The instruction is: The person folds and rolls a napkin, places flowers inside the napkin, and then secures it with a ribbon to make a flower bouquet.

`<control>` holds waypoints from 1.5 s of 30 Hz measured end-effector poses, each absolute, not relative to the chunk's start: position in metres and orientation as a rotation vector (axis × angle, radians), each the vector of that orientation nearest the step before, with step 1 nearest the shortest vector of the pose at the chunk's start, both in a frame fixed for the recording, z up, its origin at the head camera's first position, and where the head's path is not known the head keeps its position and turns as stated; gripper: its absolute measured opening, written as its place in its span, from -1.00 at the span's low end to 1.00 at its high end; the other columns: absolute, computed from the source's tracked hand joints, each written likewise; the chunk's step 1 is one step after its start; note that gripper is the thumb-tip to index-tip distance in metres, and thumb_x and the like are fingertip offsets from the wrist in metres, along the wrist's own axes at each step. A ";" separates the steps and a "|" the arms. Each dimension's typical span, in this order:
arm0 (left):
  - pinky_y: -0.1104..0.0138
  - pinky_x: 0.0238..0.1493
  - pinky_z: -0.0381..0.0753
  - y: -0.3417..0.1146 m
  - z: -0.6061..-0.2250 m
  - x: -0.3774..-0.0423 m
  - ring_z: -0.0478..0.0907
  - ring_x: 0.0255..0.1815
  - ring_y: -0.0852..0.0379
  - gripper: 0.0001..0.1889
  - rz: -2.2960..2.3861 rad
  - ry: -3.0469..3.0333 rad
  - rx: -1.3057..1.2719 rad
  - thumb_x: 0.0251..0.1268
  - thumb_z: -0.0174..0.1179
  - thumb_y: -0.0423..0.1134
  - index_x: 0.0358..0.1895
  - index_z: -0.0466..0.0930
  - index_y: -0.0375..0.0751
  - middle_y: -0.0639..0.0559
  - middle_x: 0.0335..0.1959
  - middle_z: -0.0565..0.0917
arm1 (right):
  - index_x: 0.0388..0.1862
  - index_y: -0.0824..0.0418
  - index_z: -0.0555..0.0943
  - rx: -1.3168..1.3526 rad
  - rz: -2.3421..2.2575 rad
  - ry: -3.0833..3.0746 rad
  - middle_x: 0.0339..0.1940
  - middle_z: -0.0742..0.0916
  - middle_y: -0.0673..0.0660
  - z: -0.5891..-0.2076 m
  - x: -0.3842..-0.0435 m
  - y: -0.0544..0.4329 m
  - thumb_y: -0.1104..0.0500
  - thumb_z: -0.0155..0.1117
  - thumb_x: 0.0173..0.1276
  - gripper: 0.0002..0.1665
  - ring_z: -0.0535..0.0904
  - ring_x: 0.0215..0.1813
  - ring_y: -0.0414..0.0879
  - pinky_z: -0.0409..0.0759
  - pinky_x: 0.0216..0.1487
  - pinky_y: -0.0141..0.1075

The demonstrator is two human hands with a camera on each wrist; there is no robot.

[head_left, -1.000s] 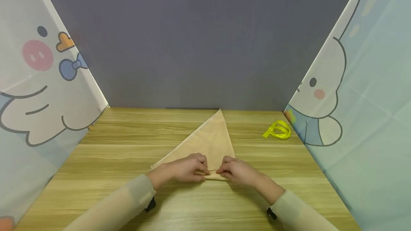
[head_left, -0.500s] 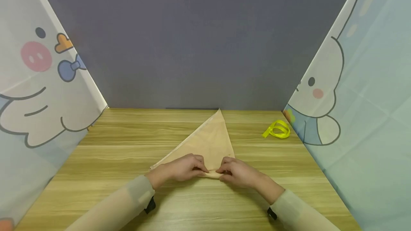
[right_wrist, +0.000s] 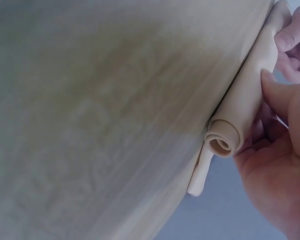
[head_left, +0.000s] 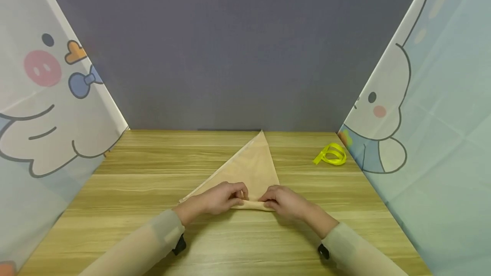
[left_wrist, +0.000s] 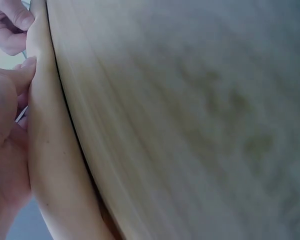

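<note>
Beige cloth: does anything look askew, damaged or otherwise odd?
Only slightly uneven: in the right wrist view, a narrow flap of the beige cloth juts past the spiral end of its roll, beside the right hand. No tear shows.

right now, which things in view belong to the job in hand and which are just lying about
In the job:
beige cloth, near edge rolled
left hand, on the rolled edge
right hand, likewise

Apparently just lying about:
yellow ribbon, coiled, untouched

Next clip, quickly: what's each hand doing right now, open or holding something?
Left hand: closed, holding the rolled cloth edge.
Right hand: closed, holding the same rolled cloth edge.
</note>
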State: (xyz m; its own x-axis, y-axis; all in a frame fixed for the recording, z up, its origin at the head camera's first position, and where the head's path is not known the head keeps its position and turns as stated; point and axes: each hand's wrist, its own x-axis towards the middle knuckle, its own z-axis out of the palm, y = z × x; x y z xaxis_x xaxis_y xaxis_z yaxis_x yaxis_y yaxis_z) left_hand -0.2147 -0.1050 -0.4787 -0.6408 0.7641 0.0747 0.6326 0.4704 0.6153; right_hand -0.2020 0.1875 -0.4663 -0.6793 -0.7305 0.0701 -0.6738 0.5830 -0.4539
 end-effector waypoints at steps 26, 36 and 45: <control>0.39 0.09 0.48 -0.107 -0.475 -0.216 0.39 -0.07 0.34 -0.77 0.628 2.617 1.487 0.50 0.46 -0.17 0.10 0.90 -0.08 0.22 -0.07 0.63 | 0.17 0.18 0.86 -1.271 -0.687 2.688 -0.10 0.70 -0.04 -0.468 -0.201 0.188 0.26 0.38 0.61 -0.74 0.46 -0.24 -0.43 0.58 -0.17 -0.49; 0.53 -0.09 0.51 -0.109 -0.474 -0.220 0.42 -0.20 0.42 -0.79 0.628 2.579 1.484 0.58 0.39 -0.23 0.13 0.89 -0.12 0.18 -0.18 0.71 | 0.24 0.16 0.83 -1.281 -0.661 2.674 -0.10 0.73 -0.08 -0.468 -0.202 0.192 0.19 0.46 0.57 -0.68 0.47 -0.20 -0.40 0.58 -0.12 -0.45; 0.51 -0.15 0.61 -0.112 -0.478 -0.219 0.53 -0.26 0.48 -0.81 0.831 2.531 1.335 0.64 0.33 -0.23 0.07 0.90 -0.15 0.14 -0.19 0.79 | 0.18 0.09 0.86 -1.187 -0.730 2.658 -0.11 0.80 -0.09 -0.467 -0.206 0.194 0.21 0.38 0.62 -0.73 0.55 -0.16 -0.40 0.62 -0.10 -0.40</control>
State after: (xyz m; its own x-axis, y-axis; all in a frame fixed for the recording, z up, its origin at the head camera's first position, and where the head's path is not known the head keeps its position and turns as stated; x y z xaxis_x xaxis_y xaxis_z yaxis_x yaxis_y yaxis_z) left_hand -0.2188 -0.1121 -0.4784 -0.5883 0.8009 0.1117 0.7111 0.4467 0.5429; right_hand -0.2065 0.1942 -0.4668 -0.6789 -0.7312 0.0674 -0.6630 0.5709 -0.4843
